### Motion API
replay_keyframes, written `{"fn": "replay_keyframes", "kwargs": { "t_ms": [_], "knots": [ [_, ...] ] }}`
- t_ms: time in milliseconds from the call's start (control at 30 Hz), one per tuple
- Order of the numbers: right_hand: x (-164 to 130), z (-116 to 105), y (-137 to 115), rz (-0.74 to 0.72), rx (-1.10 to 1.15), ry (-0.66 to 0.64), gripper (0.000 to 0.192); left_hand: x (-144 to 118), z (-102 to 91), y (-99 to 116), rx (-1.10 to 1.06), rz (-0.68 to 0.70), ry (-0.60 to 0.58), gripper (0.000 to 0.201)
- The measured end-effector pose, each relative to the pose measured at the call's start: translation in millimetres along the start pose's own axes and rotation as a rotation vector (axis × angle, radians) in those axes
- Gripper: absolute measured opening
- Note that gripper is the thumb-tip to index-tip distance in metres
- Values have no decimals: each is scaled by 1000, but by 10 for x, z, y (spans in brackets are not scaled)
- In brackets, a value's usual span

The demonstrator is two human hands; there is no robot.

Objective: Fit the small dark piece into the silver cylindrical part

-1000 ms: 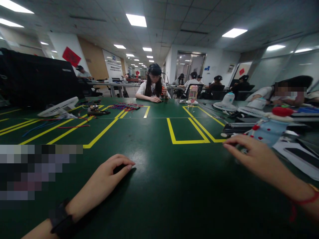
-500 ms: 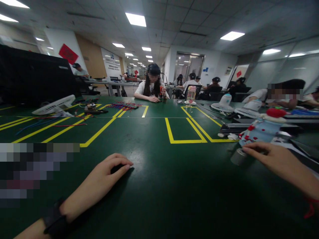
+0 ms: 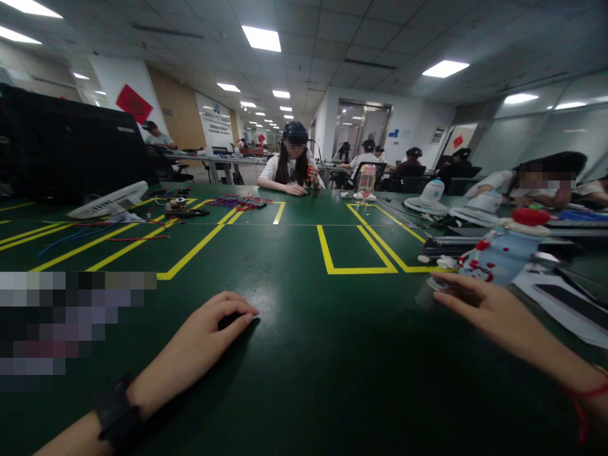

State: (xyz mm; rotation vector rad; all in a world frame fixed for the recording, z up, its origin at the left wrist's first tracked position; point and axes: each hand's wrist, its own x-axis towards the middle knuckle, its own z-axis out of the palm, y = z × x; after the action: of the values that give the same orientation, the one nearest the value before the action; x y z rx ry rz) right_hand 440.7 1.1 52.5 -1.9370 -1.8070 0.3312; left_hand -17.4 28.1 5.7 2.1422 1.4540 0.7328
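Observation:
My right hand (image 3: 479, 307) grips the rim of a small grey cylinder (image 3: 425, 294) between thumb and fingers, over the right part of the green table (image 3: 304, 354). The cylinder is blurred and its kind is unclear. A light-blue bottle-shaped thing with red dots and a red top (image 3: 504, 250) stands just behind that hand. On the table at the left, my left hand (image 3: 216, 323) rests with thumb and forefinger tips together. Nothing shows between them. A dark band circles the left wrist, and a red string hangs from the right one.
Yellow tape lines (image 3: 361, 271) mark the table. White fans (image 3: 425, 199) and dark metal parts lie at the right, near a phone-like dark slab (image 3: 572, 304). Wires (image 3: 242, 202) and another white fan (image 3: 109, 201) lie at the left. A person (image 3: 292, 164) sits opposite, near a pink-topped bottle (image 3: 366, 183).
My right hand has moved left with the grey cylinder, away from the light-blue bottle-shaped thing. My left hand keeps its pose. The whole view has shifted slightly.

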Motion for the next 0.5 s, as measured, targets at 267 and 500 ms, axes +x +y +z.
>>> {"fn": "replay_keyframes", "kwargs": {
  "t_ms": [267,500],
  "knots": [
    [-204,704,-1131,-525,208,-222,40,-9,8,-19,19,12,-13,27],
    [-238,959,-1123,-487,316,-206,49,-10,91,229,49,75,41,21]
  ]
}}
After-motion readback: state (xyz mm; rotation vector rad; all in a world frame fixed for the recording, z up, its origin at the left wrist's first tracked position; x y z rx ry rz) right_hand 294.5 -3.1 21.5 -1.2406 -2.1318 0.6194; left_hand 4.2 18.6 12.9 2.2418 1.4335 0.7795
